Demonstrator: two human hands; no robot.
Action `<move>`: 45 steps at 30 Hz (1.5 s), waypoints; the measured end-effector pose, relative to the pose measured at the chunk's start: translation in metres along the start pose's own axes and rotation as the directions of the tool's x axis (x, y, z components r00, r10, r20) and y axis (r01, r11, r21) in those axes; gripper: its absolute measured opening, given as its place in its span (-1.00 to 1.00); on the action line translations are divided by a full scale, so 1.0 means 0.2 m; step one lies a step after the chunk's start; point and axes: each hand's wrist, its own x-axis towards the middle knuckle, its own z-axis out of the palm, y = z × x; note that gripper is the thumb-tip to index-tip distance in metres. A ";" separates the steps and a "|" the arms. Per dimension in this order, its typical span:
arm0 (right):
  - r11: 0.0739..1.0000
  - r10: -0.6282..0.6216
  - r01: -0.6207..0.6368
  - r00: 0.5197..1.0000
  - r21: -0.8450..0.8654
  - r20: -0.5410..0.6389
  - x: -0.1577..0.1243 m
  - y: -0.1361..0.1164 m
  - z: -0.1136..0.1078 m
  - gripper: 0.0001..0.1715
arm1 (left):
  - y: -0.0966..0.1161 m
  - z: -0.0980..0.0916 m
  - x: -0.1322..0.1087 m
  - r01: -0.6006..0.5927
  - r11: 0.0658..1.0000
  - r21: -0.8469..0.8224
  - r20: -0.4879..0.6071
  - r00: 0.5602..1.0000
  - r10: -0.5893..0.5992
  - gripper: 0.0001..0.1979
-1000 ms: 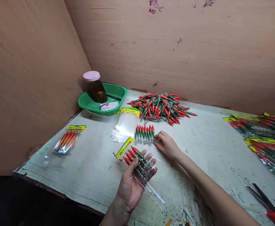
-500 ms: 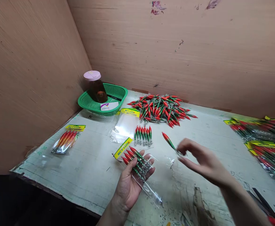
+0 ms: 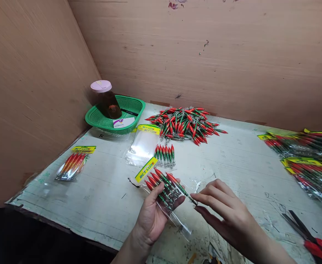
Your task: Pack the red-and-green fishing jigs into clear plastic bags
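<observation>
My left hand (image 3: 151,216) is closed around a clear plastic bag with a yellow "BCT LURE" header (image 3: 146,169); several red-and-green fishing lures (image 3: 161,183) lie side by side in it. Between the thumb and fingertips of my right hand (image 3: 224,209) is the hooked end of one fishing lure (image 3: 180,187), its red tip pointing up-left over the bag. Whether that tip is inside the bag I cannot tell. Just beyond my left hand, a short row of lures (image 3: 164,156) lies on the table, with flat bags (image 3: 143,146) beside it.
A heap of lures (image 3: 188,124) lies at the back. Back left, a green basket (image 3: 94,123) holds a lidded cup (image 3: 107,104) and a card. One packed bag (image 3: 74,165) is at left. Packed bags (image 3: 312,176) and red-handled scissors (image 3: 312,242) are at right.
My right hand has moved left and down, bringing the lure from open table to the bag. My left hand still holds the bag in nearly the same place. The view has shifted slightly.
</observation>
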 end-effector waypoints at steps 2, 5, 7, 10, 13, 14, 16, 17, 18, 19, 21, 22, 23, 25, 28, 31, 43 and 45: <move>1.000 0.003 -0.004 0.999 -0.019 -0.037 0.00 -0.01 0.01 -0.81 | 0.00 0.00 -0.01 0.006 1.000 -0.001 0.014 1.000 -0.006 -0.74; 0.999 0.019 -0.022 0.998 -0.042 -0.063 -0.01 -0.03 0.02 -0.83 | 0.01 0.02 -0.01 0.012 1.000 -0.001 -0.003 1.000 -0.012 -0.73; 0.998 0.022 -0.027 0.996 -0.058 -0.085 -0.01 -0.03 0.03 -0.80 | 0.01 0.02 -0.02 0.014 1.000 0.000 -0.007 1.000 -0.014 -0.71; 0.999 0.005 -0.010 0.992 -0.036 -0.123 -0.01 -0.03 0.05 -0.80 | 0.00 0.02 -0.02 0.018 1.000 0.004 0.016 1.000 -0.018 -0.66; 1.000 0.006 -0.006 0.984 0.001 -0.180 -0.01 -0.02 0.06 -0.81 | -0.01 0.00 -0.02 0.019 1.000 0.013 0.025 1.000 -0.019 -0.64; 1.000 0.013 -0.012 0.980 0.009 -0.198 -0.01 -0.02 0.06 -0.80 | -0.01 0.00 -0.02 0.020 1.000 0.016 0.020 1.000 -0.021 -0.64; 0.999 0.029 -0.024 0.975 0.024 -0.220 -0.01 -0.01 0.07 -0.79 | -0.01 0.00 -0.02 0.022 1.000 0.019 0.005 1.000 -0.023 -0.64; 0.999 0.039 -0.033 0.974 0.031 -0.224 -0.01 -0.01 0.08 -0.80 | -0.01 0.00 -0.02 0.022 1.000 0.015 -0.001 1.000 -0.022 -0.64; 0.998 0.051 -0.044 0.973 0.036 -0.224 -0.01 -0.01 0.08 -0.81 | -0.01 0.00 -0.03 0.022 1.000 0.011 -0.001 1.000 -0.022 -0.64; 0.998 0.061 -0.054 0.973 0.040 -0.222 -0.02 -0.01 0.08 -0.82 | -0.02 0.00 -0.03 0.020 1.000 0.005 0.002 1.000 -0.020 -0.65; 0.996 0.080 -0.072 0.973 0.045 -0.218 -0.02 -0.01 0.09 -0.84 | -0.02 0.01 -0.03 0.023 1.000 -0.003 0.010 1.000 -0.023 -0.65; 0.996 0.086 -0.078 0.973 0.046 -0.214 -0.02 -0.02 0.09 -0.84 | -0.02 0.01 -0.03 0.025 1.000 -0.002 0.011 1.000 -0.025 -0.66; 0.996 0.090 -0.082 0.973 0.046 -0.212 -0.02 -0.02 0.10 -0.84 | -0.02 0.02 -0.03 0.028 1.000 0.002 0.008 1.000 -0.028 -0.66; 0.995 0.092 -0.085 0.973 0.044 -0.212 -0.02 -0.03 0.10 -0.83 | -0.03 0.02 -0.04 0.030 0.999 0.016 -0.001 1.000 -0.030 -0.67; 0.992 0.119 -0.108 0.961 0.058 -0.249 -0.02 -0.04 0.11 -0.84 | -0.04 0.01 -0.04 0.016 0.999 0.042 0.007 1.000 -0.016 -0.65; 0.984 0.172 -0.151 0.948 0.096 -0.269 -0.02 -0.03 0.10 -0.83 | -0.05 0.01 -0.04 0.003 0.997 0.073 0.025 1.000 -0.005 -0.61; 0.994 0.100 -0.094 0.988 0.053 -0.122 -0.25 0.03 0.12 -0.86 | -0.06 0.06 0.12 0.251 0.825 0.506 0.077 0.940 -0.333 -0.75; 0.994 0.103 -0.105 0.983 -0.005 -0.152 -0.34 0.05 0.16 -0.84 | -0.09 0.09 0.21 0.318 0.756 0.572 0.049 0.907 -0.418 -0.83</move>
